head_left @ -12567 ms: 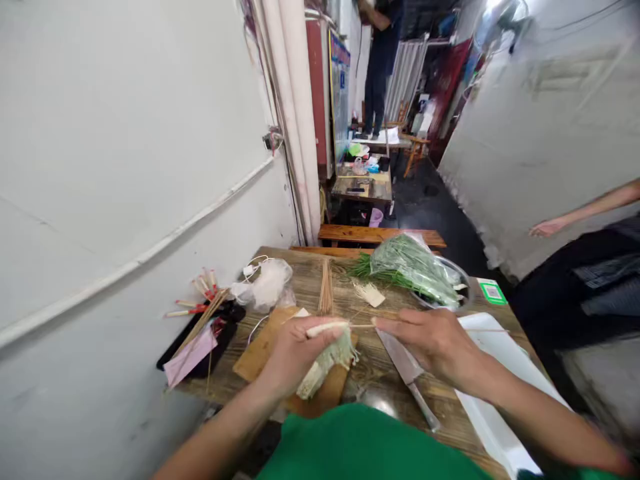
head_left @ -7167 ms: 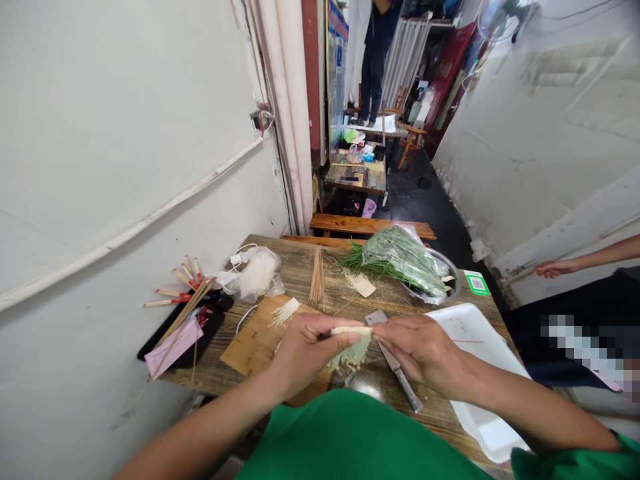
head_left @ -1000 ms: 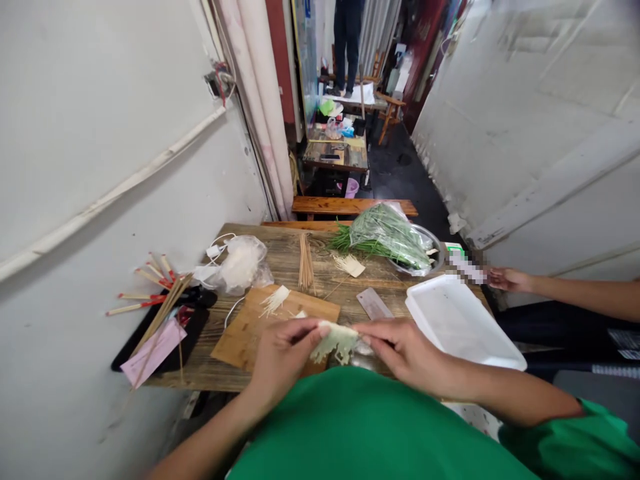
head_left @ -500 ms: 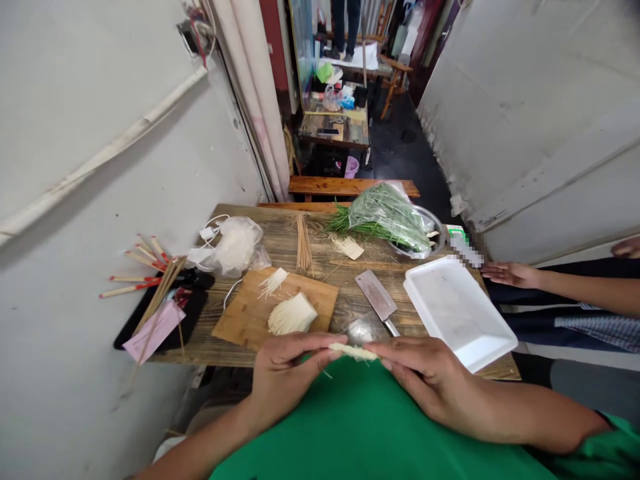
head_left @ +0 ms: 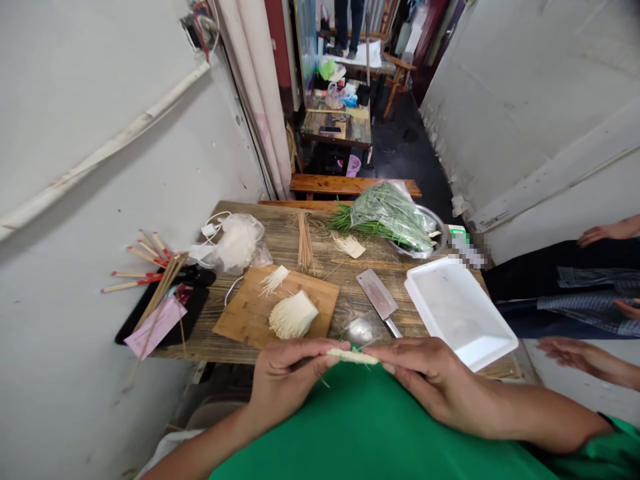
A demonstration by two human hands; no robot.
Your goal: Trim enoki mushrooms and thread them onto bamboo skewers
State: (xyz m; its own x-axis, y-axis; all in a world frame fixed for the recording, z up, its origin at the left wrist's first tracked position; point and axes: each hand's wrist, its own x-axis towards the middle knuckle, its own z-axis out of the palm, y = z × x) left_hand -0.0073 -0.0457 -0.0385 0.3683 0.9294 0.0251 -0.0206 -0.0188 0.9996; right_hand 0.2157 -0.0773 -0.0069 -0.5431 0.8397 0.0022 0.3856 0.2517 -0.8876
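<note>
Between both hands, in front of the green shirt, is a thin flat piece of enoki mushrooms (head_left: 353, 357) with loose strands hanging off. My left hand (head_left: 293, 373) pinches its left end between thumb and fingers. Its right end is in the pinch of my right hand (head_left: 435, 373). Just beyond, a thick cut bunch of enoki (head_left: 293, 315) and a smaller piece (head_left: 274, 280) lie on the wooden cutting board (head_left: 235, 327). A cleaver (head_left: 377, 293) rests flat to the board's right. Farther back lie another enoki piece (head_left: 350, 247) and thin bamboo skewers (head_left: 304, 241).
At right on the table (head_left: 280, 223) sits a white tray (head_left: 453, 307). Bagged green chives (head_left: 385, 213) fill a metal bowl (head_left: 433, 220) behind. Left are a plastic bag (head_left: 237, 243) and red-tipped sticks (head_left: 135, 275). Another person's hand (head_left: 590, 360) shows at right; walls flank both sides.
My hands stay in nearly the same place, still holding the enoki piece. At right, the other person's hand has drawn back from beside the tray, and further hands show there.
</note>
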